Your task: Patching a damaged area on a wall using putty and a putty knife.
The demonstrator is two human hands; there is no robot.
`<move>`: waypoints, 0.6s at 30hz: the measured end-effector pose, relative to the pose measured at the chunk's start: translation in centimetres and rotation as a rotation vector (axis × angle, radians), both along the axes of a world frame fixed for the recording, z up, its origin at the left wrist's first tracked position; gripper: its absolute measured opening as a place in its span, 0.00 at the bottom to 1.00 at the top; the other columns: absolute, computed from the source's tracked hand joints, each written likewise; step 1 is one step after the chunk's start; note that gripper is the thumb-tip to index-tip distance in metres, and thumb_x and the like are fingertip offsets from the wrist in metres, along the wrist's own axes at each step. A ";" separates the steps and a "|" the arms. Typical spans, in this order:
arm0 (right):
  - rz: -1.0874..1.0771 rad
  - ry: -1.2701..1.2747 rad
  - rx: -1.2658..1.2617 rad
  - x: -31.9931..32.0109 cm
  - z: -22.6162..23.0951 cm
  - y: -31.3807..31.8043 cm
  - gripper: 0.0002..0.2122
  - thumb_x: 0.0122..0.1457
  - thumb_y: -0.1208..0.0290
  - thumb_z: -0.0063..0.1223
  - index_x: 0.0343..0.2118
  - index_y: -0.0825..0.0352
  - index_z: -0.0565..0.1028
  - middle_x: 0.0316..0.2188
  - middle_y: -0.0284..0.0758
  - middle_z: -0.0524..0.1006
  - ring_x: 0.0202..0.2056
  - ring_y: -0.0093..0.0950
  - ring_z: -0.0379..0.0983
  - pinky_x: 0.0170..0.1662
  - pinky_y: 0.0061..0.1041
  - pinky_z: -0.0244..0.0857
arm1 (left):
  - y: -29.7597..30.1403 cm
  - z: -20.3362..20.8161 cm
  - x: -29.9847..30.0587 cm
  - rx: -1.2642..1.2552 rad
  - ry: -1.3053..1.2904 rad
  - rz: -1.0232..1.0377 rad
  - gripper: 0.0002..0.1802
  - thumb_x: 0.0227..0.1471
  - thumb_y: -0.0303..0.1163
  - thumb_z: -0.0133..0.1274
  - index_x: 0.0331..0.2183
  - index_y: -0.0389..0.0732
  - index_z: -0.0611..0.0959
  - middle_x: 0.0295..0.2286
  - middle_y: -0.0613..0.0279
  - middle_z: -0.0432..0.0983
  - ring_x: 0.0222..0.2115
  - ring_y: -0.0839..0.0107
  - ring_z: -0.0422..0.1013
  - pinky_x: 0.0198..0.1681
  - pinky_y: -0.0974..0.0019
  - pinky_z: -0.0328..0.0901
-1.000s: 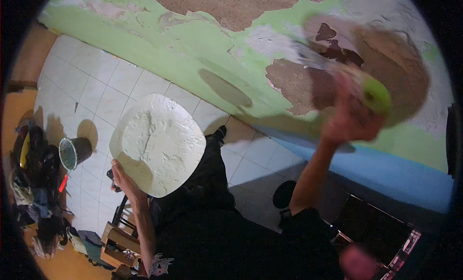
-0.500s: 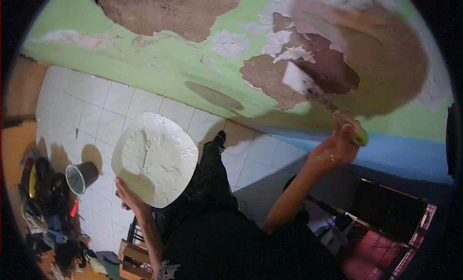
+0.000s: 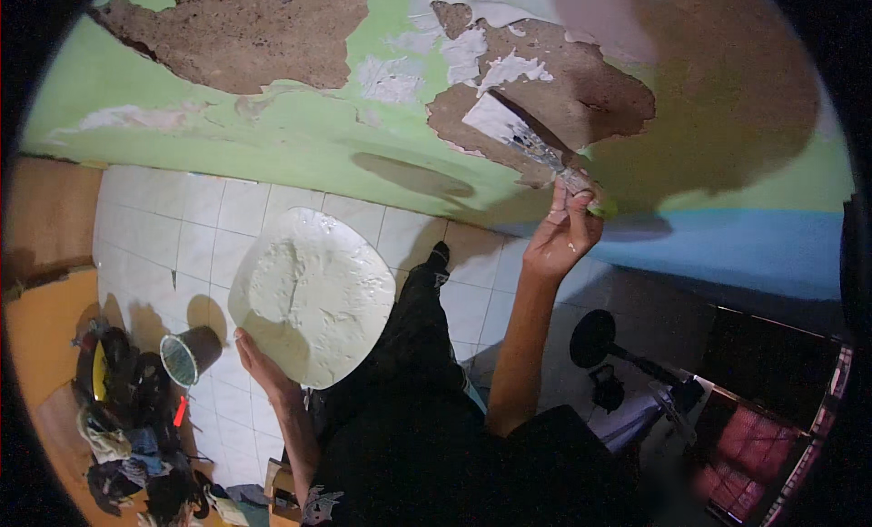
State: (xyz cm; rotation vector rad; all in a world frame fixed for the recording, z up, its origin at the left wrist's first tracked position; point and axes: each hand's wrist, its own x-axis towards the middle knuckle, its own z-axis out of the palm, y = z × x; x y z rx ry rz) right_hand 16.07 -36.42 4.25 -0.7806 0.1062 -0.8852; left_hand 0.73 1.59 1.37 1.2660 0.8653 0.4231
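Observation:
My right hand [image 3: 570,227] grips the handle of a putty knife [image 3: 520,132], its wide blade smeared with white paste. The blade points up and left in front of the wall; whether it touches the surface I cannot tell. Behind it lies a brown bare patch [image 3: 613,87] where the green paint [image 3: 300,137] has come off, with white smears at its upper left. My left hand [image 3: 265,368] holds a rounded white plate [image 3: 389,291] from its lower left edge, thumb at the rim and the other fingers hidden beneath. Thick off-white putty [image 3: 318,286] covers most of the plate.
A grey bucket [image 3: 193,353] stands on the white tiled floor [image 3: 136,227] at left, beside a heap of dark bags and cloths [image 3: 136,418]. A small wooden box [image 3: 283,482] sits at bottom. On the right are a black stand [image 3: 636,359] and a dark-framed pink item [image 3: 749,450].
My right hand and the putty knife have moved left and down across the view, with the blade still before the bare patch. My view has shifted slightly. The left hand keeps holding the plate.

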 end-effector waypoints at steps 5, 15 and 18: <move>0.144 0.027 -0.144 -1.5 1.3 1.2 0.18 0.57 0.84 0.52 0.51 0.73 0.69 0.44 0.40 0.75 0.46 0.31 0.73 0.51 0.36 0.68 | -0.2 0.7 -0.5 0.124 0.019 0.023 0.25 0.66 0.48 0.38 0.50 0.37 0.72 0.40 0.58 0.72 0.38 0.68 0.71 0.41 0.62 0.69; 0.349 0.346 -0.472 -0.2 5.8 8.6 0.07 0.57 0.78 0.58 0.38 0.69 0.74 0.34 0.33 0.78 0.34 0.21 0.74 0.39 0.21 0.68 | -2.1 2.5 1.3 0.125 -0.003 -0.006 0.22 0.67 0.45 0.39 0.41 0.36 0.76 0.32 0.64 0.71 0.33 0.76 0.66 0.37 0.70 0.63; 0.371 0.357 -0.461 0.9 4.5 9.4 0.09 0.56 0.79 0.59 0.40 0.69 0.74 0.34 0.34 0.78 0.35 0.22 0.75 0.40 0.22 0.69 | -2.1 3.1 1.2 0.135 0.018 0.004 0.22 0.67 0.46 0.40 0.41 0.36 0.76 0.32 0.65 0.71 0.33 0.78 0.66 0.37 0.72 0.63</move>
